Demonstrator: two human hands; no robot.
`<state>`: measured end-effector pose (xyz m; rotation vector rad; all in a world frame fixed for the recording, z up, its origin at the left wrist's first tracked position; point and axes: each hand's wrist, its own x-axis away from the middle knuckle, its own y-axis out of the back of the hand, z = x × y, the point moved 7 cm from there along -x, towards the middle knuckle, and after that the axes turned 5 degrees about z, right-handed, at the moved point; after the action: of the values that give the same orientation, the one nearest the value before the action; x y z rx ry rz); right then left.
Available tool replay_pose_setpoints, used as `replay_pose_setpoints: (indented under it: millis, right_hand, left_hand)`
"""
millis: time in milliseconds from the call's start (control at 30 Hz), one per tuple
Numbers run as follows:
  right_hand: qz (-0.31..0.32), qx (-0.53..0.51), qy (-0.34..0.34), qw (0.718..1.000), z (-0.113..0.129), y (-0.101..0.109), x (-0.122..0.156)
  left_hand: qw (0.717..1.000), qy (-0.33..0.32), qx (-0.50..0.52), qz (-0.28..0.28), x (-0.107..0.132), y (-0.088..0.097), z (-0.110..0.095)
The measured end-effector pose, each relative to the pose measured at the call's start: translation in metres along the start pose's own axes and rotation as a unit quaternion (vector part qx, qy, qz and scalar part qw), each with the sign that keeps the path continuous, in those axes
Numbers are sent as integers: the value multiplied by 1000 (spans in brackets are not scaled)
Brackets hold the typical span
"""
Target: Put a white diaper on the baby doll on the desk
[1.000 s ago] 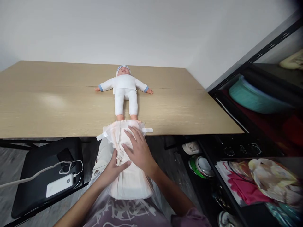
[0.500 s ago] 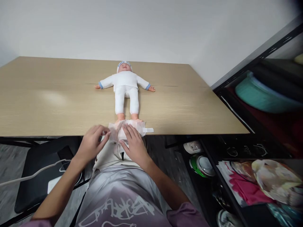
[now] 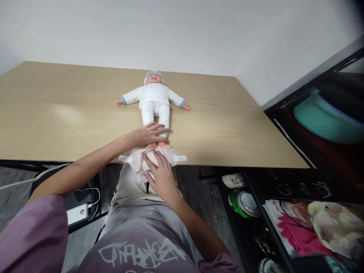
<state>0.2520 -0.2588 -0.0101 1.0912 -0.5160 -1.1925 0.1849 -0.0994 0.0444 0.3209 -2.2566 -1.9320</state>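
Observation:
A baby doll [image 3: 155,94] in a white outfit and white cap lies on its back, arms spread, feet toward me. My left hand [image 3: 149,134] reaches across its lower legs with fingers stretched out and holding nothing; whether it touches them I cannot tell. Just below the doll's feet, an opened white diaper [image 3: 135,157] lies at the table's front edge, a white tab sticking out on either side. Flat on the diaper rests my right hand [image 3: 162,178], its fingers spread. Part of the diaper is hidden beneath that hand.
The doll lies on a wooden table [image 3: 85,129] against a wall. A black shelf at right holds a teal basin [image 3: 327,117], a pink cloth [image 3: 303,235] and several other items. At lower left, a white power bank [image 3: 78,213] with a cable sits on a black chair.
My left hand has moved from the diaper's left side up and right over the doll's lower legs. The left tab now sticks out. My right hand stays on the diaper.

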Motion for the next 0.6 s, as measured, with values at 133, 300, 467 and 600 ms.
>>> replay_pose_setpoints:
  millis: [133, 300, 467, 600]
  right_hand:
    - [5, -10, -6, 1000, -2, 1, 0]
    - [24, -21, -1, 999, -11, 9, -5]
    - [52, -9, 10, 999, -26, 11, -29]
    - [49, -3, 8, 999, -38, 9, -54]
  left_hand:
    - [999, -16, 30, -24, -8, 2, 6]
    - [997, -29, 61, -39, -13, 46, -1]
    - [988, -34, 139, -65, -21, 109, 7]
    - [982, -35, 165, -89, -28, 141, 21]
